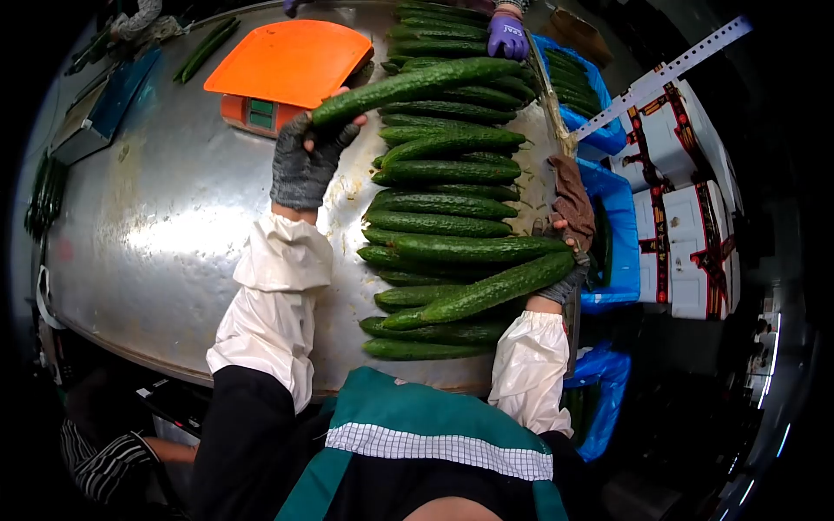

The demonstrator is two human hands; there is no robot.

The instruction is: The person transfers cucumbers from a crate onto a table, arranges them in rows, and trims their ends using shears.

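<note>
My left hand [311, 165], in a dark grey fingerless glove, is closed round the near end of a long green cucumber [417, 85]. That cucumber is lifted and slants over the far part of a row of cucumbers [443, 201] lying crosswise on the metal table. At the table's right side my right hand [565, 265], gloved alike, grips the right end of another cucumber [499, 291], which lies tilted across the near end of the row. A second cucumber end touches its fingers; whether it is held too I cannot tell. An orange-topped scale [291, 59] stands just beyond my left hand.
A brown cloth [571, 200] hangs at the table's [165, 252] right edge. Beyond it are blue-lined crates [612, 230] with cucumbers, stacked white boxes [686, 252] and a perforated metal bar [665, 78]. Another person's purple-gloved hand [507, 36] is at the far end of the row.
</note>
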